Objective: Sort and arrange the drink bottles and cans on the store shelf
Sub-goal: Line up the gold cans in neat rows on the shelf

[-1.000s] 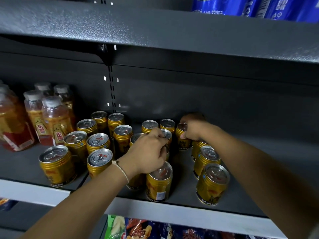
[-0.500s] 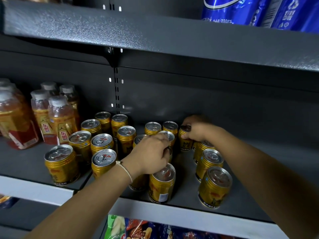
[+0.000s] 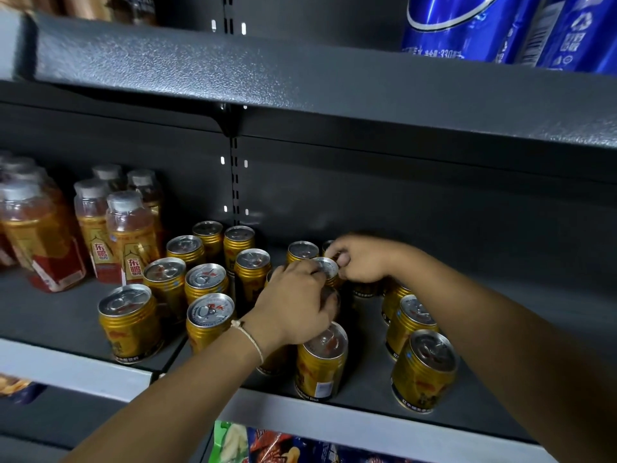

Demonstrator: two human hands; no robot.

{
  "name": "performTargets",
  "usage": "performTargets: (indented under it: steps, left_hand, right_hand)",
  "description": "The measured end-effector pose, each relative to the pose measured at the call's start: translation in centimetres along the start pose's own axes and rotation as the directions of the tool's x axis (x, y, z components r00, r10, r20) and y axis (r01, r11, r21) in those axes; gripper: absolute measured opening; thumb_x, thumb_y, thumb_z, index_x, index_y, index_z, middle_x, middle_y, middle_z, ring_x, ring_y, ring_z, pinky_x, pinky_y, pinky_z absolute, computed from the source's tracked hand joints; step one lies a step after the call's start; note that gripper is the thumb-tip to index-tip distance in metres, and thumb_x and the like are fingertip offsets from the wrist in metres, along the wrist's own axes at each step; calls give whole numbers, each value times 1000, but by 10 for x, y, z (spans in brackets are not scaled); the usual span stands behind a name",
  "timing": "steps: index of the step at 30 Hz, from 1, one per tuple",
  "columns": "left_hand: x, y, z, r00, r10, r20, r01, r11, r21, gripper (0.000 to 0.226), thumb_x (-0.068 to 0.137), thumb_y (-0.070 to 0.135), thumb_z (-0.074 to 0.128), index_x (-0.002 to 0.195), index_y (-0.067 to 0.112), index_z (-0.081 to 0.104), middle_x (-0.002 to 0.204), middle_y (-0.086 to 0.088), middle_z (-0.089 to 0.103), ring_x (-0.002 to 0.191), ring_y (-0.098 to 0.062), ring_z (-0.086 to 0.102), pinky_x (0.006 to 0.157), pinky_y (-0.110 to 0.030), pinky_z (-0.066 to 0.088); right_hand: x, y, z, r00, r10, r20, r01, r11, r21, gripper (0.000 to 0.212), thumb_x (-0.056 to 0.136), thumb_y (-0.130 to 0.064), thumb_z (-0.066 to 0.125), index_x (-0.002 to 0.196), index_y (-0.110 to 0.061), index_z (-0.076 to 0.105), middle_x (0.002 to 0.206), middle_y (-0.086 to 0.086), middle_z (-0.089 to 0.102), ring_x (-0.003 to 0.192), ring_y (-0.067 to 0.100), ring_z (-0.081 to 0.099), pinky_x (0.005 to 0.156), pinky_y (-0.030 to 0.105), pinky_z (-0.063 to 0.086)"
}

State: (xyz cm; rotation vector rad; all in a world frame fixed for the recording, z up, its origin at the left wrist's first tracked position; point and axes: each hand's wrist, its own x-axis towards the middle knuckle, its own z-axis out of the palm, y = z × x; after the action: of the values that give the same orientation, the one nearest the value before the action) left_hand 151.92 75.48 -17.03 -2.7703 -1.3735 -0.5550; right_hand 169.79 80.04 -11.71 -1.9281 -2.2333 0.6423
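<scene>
I am working the gold cans (image 3: 207, 282) on the dark shelf (image 3: 484, 332), with the upright slotted post (image 3: 233, 182) on the back wall as my landmark. The cans stand in loose rows below the post and to its right; the bottles (image 3: 130, 235) stand well left of it.

My left hand (image 3: 293, 305) has its fingers curled over the top of a can right of the post. My right hand (image 3: 360, 259) pinches the rim of the silver-topped can (image 3: 327, 267) just behind.

Judgement: sealed cans are rigid, fairly heavy and smooth-walled, so slippery. Grip at the rim or around the body, and keep each can upright.
</scene>
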Motion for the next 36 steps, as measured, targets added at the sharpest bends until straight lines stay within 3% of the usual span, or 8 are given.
performTargets:
  steps: [4, 8, 12, 17, 24, 29, 33, 36]
  left_hand:
    - [-2, -3, -8, 993, -105, -53, 99, 989, -109, 48, 89, 39, 53, 130, 15, 56, 128, -5, 54, 118, -23, 50, 100, -37, 44]
    - [-3, -14, -16, 989, -150, -14, 149, 985, -87, 26, 86, 35, 55, 98, 14, 63, 104, -5, 59, 95, -21, 57, 78, -31, 47]
    - [-5, -17, -14, 996, -93, 9, 93, 994, -49, 40, 89, 33, 51, 121, 12, 60, 121, -6, 58, 111, -24, 54, 96, -40, 47]
    - [-6, -20, -11, 996, -84, 21, 85, 995, -53, 45, 91, 35, 50, 129, 12, 58, 131, -7, 56, 121, -25, 51, 103, -41, 43]
    - [3, -14, -17, 989, -35, 147, 57, 988, -146, 32, 87, 19, 51, 114, 9, 64, 119, -7, 63, 115, -25, 52, 108, -35, 34]
    - [13, -3, -25, 982, -30, 184, 79, 962, -262, 39, 90, 16, 47, 125, 13, 63, 126, -8, 62, 118, -26, 54, 97, -42, 48]
    - [24, 2, -20, 961, -51, 270, 120, 961, -248, 32, 93, 22, 45, 115, 15, 68, 117, -5, 65, 111, -23, 55, 96, -43, 47]
    - [24, 2, -15, 951, -31, 306, 105, 968, -227, 32, 91, 23, 46, 114, 20, 68, 116, -1, 66, 113, -22, 52, 98, -42, 43]
  right_hand:
    - [-3, -4, 8, 990, 75, 118, -101, 967, 233, 53, 90, -9, 68, 139, -16, 50, 101, -1, 58, 97, 17, 61, 79, 31, 59]
    - [-3, -4, 9, 994, 42, 99, -58, 986, 158, 59, 91, -28, 72, 145, -26, 48, 115, 0, 59, 99, 17, 62, 75, 27, 56]
    - [-4, -5, 10, 999, -5, 34, 6, 1000, -22, 53, 92, -35, 69, 141, -26, 50, 132, 3, 60, 100, 13, 53, 85, 28, 42]
    - [-17, -1, 5, 999, 46, 29, -40, 981, -192, 53, 95, -41, 63, 142, -25, 46, 126, 2, 57, 104, 17, 53, 84, 32, 42]
    - [-37, 11, -3, 996, 66, 59, -46, 957, -287, 54, 97, -37, 60, 147, -25, 42, 140, 3, 47, 121, 24, 52, 98, 37, 46]
    - [-45, 13, -5, 999, 34, 39, -19, 943, -331, 43, 89, -38, 68, 128, -24, 57, 124, -1, 58, 106, 21, 59, 94, 43, 53]
    - [-47, 15, 3, 998, 9, -68, -28, 959, -282, 49, 74, -57, 78, 100, -18, 66, 98, 0, 64, 87, 17, 62, 79, 38, 56]
    - [-48, 21, 8, 989, -9, -148, -17, 986, -168, 50, 74, -54, 81, 105, -18, 68, 102, -1, 67, 93, 17, 63, 85, 38, 55]
